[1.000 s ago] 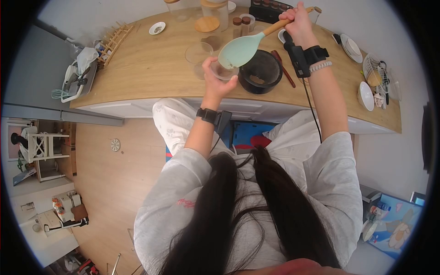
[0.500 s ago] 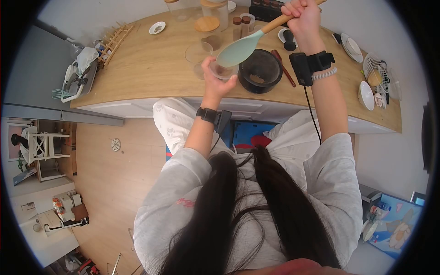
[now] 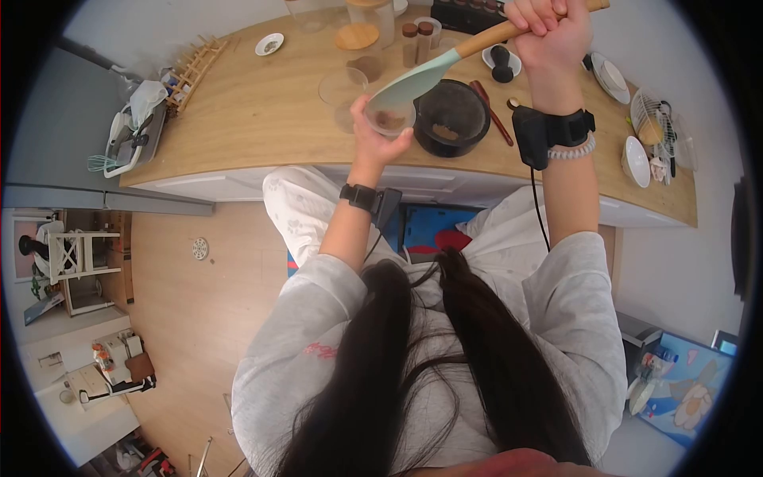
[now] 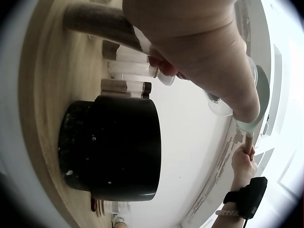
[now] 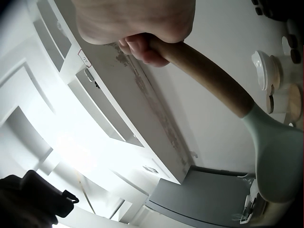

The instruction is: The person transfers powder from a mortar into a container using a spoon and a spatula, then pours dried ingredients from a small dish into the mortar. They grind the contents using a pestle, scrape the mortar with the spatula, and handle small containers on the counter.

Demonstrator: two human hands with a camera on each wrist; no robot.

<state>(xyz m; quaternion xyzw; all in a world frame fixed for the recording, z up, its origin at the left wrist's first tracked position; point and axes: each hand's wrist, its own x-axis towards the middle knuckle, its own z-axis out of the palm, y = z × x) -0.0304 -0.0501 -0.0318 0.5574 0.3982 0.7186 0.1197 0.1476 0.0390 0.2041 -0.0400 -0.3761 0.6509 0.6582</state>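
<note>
My left hand [image 3: 377, 149] holds a small clear plastic cup [image 3: 391, 122] with brown powder in its bottom, its thumb along the near side. Above the cup's far rim lies the head of a large spoon [image 3: 419, 78], mint green and turned on edge, overlapping the cup in the head view. At the upper right, my right hand [image 3: 554, 41] grips the spoon's wooden handle [image 5: 204, 73] with curled fingers. A black bowl [image 3: 470, 141], thick-walled like a mortar, stands on the counter just right of the cup, with some brown powder inside.
Behind the cup stand a round clear lid [image 3: 338, 89], a wooden-lidded jar [image 3: 358, 40] and small spice jars [image 3: 408, 41]. A dark red wooden utensil [image 3: 494, 117] lies right of the bowl. White dishes [image 3: 633, 162] and a wire basket are at the right end.
My right hand has moved to the right, and the spoon's head has turned from nearly flat to more on edge above the cup. My left hand keeps holding the cup in place.
</note>
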